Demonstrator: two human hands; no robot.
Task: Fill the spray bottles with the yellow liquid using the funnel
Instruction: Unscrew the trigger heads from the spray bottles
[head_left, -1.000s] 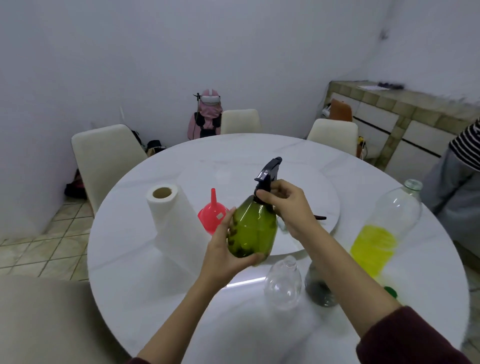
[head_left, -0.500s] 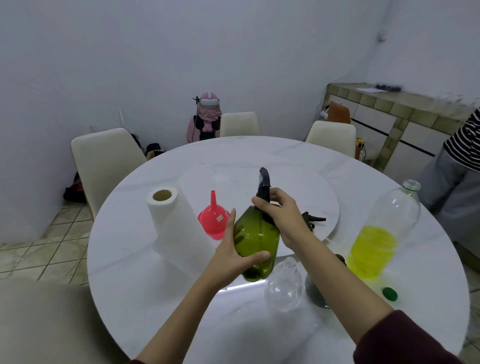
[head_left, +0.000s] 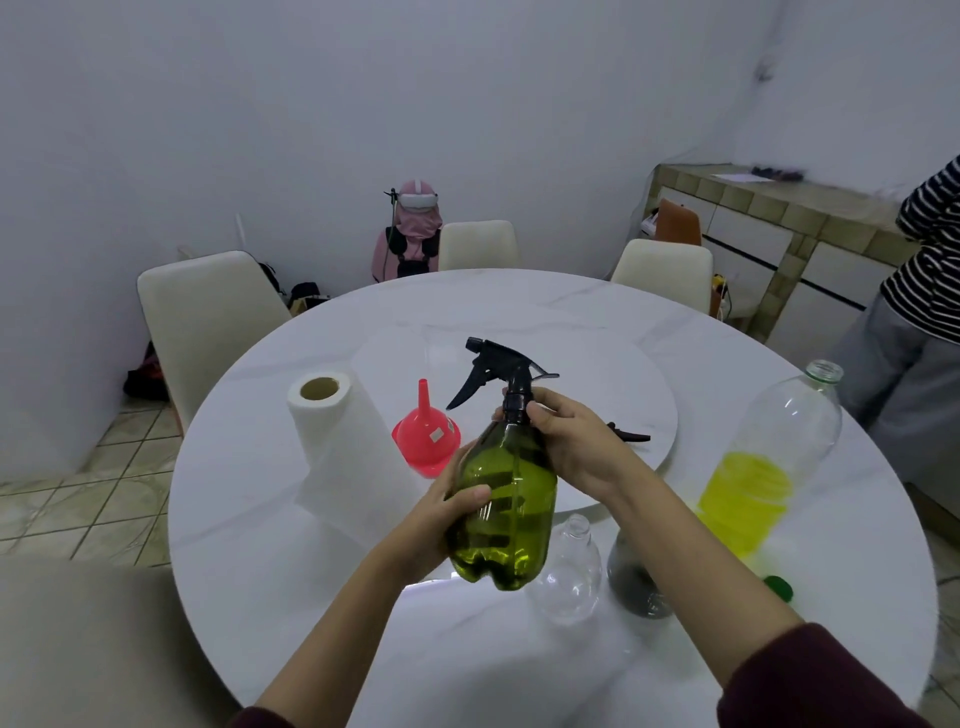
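Round white marble table (head_left: 270, 545) – cream chairs (head_left: 208, 312) around (white walls, tiled floor)

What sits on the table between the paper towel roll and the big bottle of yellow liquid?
In the head view: the red funnel, then the green spray bottle held up by both hands, left hand and right hand.

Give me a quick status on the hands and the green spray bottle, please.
Left hand grips green spray bottle body, off the table. Right hand grips its black collar under the trigger head. Red funnel unused on table; nothing in the way.
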